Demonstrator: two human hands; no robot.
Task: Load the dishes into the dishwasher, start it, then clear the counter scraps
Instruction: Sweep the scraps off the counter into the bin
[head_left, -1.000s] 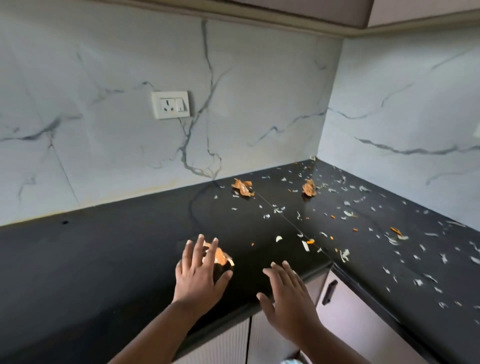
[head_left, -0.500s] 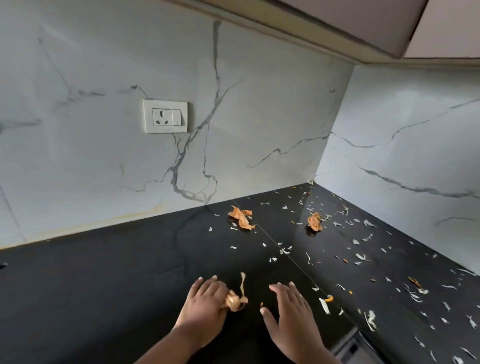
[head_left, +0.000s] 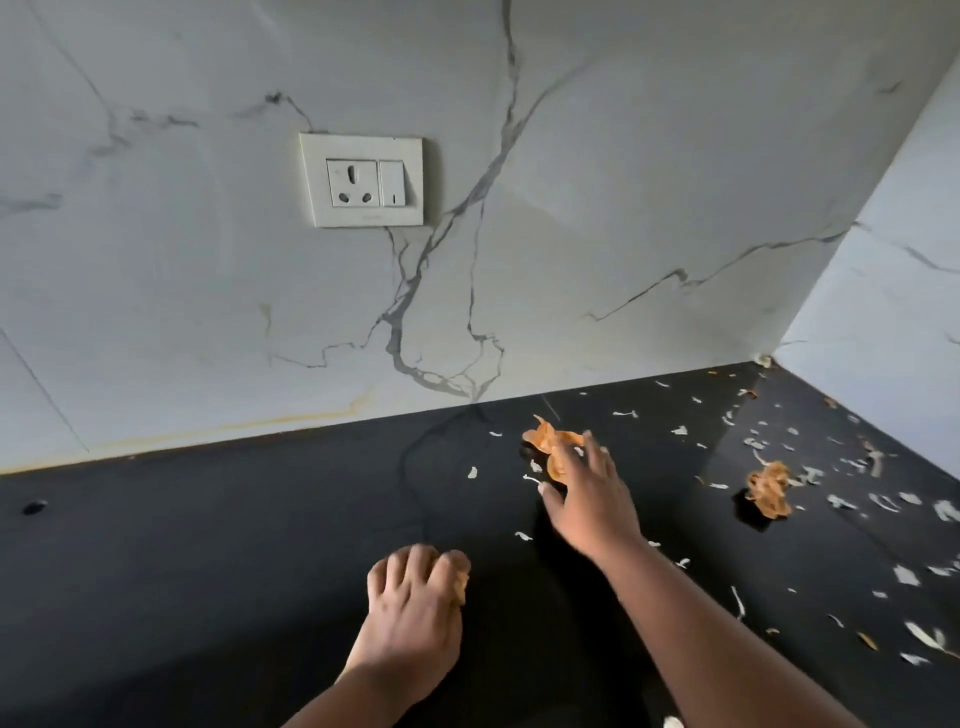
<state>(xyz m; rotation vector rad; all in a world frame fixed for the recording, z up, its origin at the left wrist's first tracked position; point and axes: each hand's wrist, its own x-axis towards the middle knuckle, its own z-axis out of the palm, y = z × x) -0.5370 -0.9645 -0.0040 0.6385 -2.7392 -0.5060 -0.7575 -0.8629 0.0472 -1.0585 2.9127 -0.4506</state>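
Gripping an orange peel scrap (head_left: 459, 584) in curled left hand (head_left: 413, 605) on the black counter (head_left: 208, 545), right hand (head_left: 589, 499) reaching spread-fingered over a second peel (head_left: 550, 441), white bits (head_left: 841, 501) lying scattered.

A home kitchen: black countertop (head_left: 208, 545), marble backsplash (head_left: 623, 208), wall socket (head_left: 362, 180), peel scraps (head_left: 769, 488).

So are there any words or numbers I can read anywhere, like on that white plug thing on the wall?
No readable text anywhere.
Socket plate: a faint mark along its bottom edge, maybe a brand, too small and blurred to read.
Switch: one short line, a mark rather than a word.
Marble wall, black counter, peels: no writing.
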